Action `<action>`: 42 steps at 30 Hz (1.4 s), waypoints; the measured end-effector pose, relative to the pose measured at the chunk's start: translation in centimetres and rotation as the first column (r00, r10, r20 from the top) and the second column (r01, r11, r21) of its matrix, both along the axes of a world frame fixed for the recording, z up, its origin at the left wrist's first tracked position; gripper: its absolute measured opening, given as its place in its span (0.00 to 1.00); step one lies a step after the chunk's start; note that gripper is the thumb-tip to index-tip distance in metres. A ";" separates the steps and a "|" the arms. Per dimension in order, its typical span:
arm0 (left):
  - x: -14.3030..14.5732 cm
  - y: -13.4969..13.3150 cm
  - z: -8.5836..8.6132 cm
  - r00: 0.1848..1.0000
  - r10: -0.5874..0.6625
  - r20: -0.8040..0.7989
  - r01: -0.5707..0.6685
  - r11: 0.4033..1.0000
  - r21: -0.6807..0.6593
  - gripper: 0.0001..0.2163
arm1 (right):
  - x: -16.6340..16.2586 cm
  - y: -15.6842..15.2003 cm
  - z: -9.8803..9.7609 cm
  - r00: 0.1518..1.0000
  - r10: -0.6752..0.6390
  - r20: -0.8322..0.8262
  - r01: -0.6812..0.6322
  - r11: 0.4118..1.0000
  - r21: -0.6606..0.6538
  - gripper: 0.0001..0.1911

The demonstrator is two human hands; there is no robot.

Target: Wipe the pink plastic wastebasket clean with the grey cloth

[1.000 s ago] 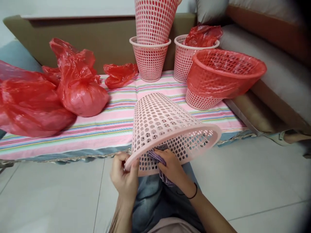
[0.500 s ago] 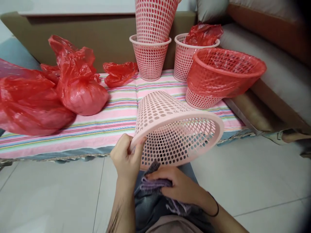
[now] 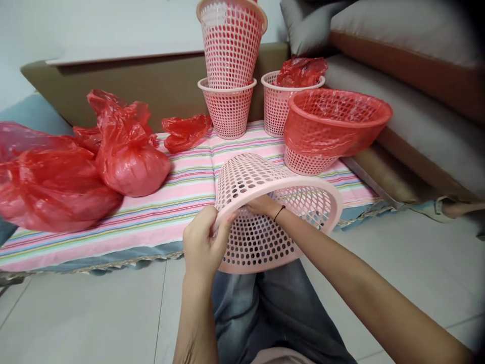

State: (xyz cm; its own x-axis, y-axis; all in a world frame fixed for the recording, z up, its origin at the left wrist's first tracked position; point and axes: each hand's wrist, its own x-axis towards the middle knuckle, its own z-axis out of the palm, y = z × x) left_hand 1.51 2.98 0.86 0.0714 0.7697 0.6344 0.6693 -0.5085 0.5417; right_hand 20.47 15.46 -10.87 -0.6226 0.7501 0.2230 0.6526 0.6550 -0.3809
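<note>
A left hand point(image 3: 202, 242) grips the rim point(image 3: 303, 181) of a pale-pink, perforated plastic basket point(image 3: 242, 171) — tipped, its mouth facing the person above faded blue jeans point(image 3: 237, 303), seemingly to admit the right hand point(image 3: 263, 205). That hand's fingertips are hidden inside — whether they hold anything, one cannot tell. Pink-striped cloth point(image 3: 151, 217) lies beyond.

The right hand point(image 3: 261, 203), outside the tilted basket point(image 3: 242, 172) with the purple cloth half a second ago, now reaches inside, hiding the cloth. The view has shifted, bringing the upper stacked basket's rim point(image 3: 264, 23) into sight.
</note>
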 end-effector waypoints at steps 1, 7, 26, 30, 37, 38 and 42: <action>-0.1 0.0 -0.1 1.000 0.002 0.001 -0.002 1.000 -0.002 0.21 | 0.2 0.1 -0.4 1.000 -0.003 0.017 0.003 1.000 0.008 0.16; -0.3 0.1 -0.3 1.000 -0.010 0.001 0.010 1.000 0.020 0.20 | 1.3 -0.3 -2.1 0.988 -0.144 0.058 0.142 0.989 0.028 0.27; 1.1 0.8 -0.8 0.996 0.049 0.073 -0.055 0.996 0.073 0.20 | 0.1 -1.1 -4.2 0.935 -0.354 0.013 0.354 0.934 -0.050 0.21; 1.1 0.8 -0.9 0.997 0.040 0.071 -0.047 0.994 0.100 0.20 | 0.1 -2.1 -3.6 0.944 -0.330 -0.013 0.328 0.941 -0.081 0.23; 0.9 0.6 -1.1 0.996 0.037 0.077 -0.047 0.991 0.123 0.20 | 0.6 -7.9 -2.0 0.977 -0.208 -0.045 0.199 0.969 -0.146 0.27; 0.8 0.6 -1.2 0.996 0.038 0.079 -0.047 0.991 0.124 0.19 | 0.7 -9.2 -1.7 0.980 -0.194 -0.052 0.183 0.970 -0.163 0.29; 0.6 0.5 -1.4 0.995 0.030 0.090 -0.041 0.991 0.126 0.20 | 1.1 -14.7 -0.7 0.977 -0.185 -0.109 0.145 0.943 -0.300 0.32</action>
